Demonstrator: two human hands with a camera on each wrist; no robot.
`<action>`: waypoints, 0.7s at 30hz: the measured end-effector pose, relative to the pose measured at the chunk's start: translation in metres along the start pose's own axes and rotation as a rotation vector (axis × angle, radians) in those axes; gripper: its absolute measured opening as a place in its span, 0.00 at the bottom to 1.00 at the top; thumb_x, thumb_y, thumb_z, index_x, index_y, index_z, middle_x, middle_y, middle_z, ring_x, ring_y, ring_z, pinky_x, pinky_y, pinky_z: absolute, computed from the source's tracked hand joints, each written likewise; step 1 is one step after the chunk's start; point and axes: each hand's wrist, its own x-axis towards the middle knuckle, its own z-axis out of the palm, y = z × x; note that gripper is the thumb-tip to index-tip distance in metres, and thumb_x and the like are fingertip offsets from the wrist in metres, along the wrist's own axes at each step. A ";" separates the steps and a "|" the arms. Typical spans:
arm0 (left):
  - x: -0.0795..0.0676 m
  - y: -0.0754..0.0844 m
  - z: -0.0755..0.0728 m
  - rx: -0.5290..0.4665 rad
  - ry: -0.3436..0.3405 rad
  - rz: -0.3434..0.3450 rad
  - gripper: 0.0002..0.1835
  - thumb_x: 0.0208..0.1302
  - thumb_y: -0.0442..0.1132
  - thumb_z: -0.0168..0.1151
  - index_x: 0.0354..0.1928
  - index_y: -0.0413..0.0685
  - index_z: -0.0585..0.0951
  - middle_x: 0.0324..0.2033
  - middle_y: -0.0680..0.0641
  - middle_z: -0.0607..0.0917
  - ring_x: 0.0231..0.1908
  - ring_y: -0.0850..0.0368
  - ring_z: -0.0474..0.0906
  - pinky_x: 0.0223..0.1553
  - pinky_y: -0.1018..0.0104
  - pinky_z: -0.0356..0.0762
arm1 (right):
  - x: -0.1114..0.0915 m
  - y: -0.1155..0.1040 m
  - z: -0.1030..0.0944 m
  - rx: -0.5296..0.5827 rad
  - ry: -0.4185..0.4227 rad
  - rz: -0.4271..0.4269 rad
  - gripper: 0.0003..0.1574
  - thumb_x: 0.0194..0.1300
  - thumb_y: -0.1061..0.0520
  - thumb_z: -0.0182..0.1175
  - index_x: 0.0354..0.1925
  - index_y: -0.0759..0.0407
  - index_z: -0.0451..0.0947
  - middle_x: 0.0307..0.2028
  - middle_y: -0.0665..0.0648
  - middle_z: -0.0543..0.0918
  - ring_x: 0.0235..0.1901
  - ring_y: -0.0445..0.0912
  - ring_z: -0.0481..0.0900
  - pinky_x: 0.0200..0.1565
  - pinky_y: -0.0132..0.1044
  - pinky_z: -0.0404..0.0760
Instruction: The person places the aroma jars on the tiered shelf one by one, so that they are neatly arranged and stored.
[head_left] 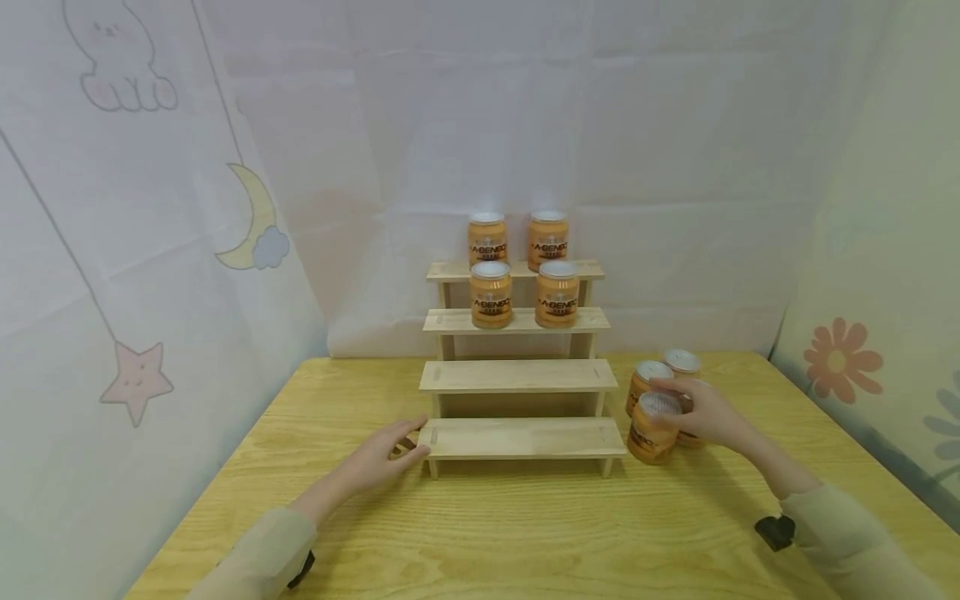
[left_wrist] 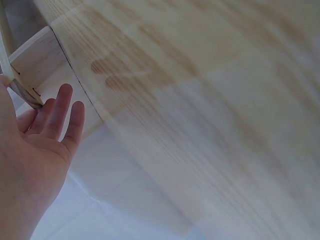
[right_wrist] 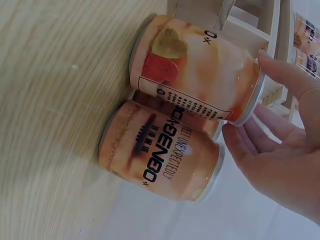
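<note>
A stepped wooden display stand [head_left: 517, 437] stands mid-table with its four tiers facing me. My left hand [head_left: 378, 460] holds the left end of its lowest tier, thumb at the front edge and fingers at the back. At the right, my right hand [head_left: 711, 410] pinches the upper rim of an orange can [head_left: 651, 435] with a pale lid. That can leans slightly in the head view. Beside it in the right wrist view is another orange can [right_wrist: 160, 152], lettered in black. Two cans are on the top tier and two on the second.
More cans [head_left: 681, 362] are grouped behind the right hand, partly hidden by it. The wooden table [head_left: 517, 533] stretches in front of the stand. A white cloth backdrop [head_left: 405, 167] hangs behind, with printed side panels at left and right.
</note>
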 end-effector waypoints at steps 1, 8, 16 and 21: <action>0.000 0.000 0.000 0.000 -0.001 0.005 0.34 0.68 0.56 0.51 0.70 0.44 0.61 0.63 0.41 0.70 0.48 0.50 0.78 0.47 0.55 0.80 | -0.001 0.000 -0.001 -0.001 -0.009 -0.001 0.39 0.57 0.50 0.67 0.61 0.68 0.69 0.58 0.72 0.72 0.52 0.64 0.75 0.45 0.51 0.80; 0.000 -0.001 0.001 -0.016 -0.012 0.016 0.35 0.68 0.56 0.50 0.70 0.45 0.61 0.63 0.39 0.70 0.48 0.49 0.77 0.48 0.51 0.79 | -0.005 0.000 -0.003 -0.002 -0.094 -0.037 0.38 0.59 0.50 0.66 0.63 0.62 0.68 0.59 0.70 0.70 0.55 0.65 0.71 0.45 0.50 0.79; -0.001 0.000 -0.003 -0.010 -0.009 -0.021 0.35 0.67 0.58 0.51 0.70 0.51 0.61 0.64 0.44 0.69 0.49 0.53 0.77 0.49 0.53 0.78 | -0.002 -0.008 0.010 0.060 -0.051 0.077 0.43 0.58 0.46 0.66 0.63 0.69 0.65 0.57 0.72 0.71 0.53 0.64 0.73 0.45 0.52 0.79; -0.001 0.000 -0.002 -0.005 -0.014 -0.022 0.35 0.67 0.59 0.50 0.70 0.51 0.61 0.64 0.44 0.69 0.48 0.53 0.77 0.49 0.54 0.78 | -0.003 -0.009 0.013 0.035 -0.025 0.148 0.41 0.58 0.43 0.65 0.59 0.68 0.68 0.54 0.70 0.75 0.52 0.63 0.74 0.47 0.53 0.78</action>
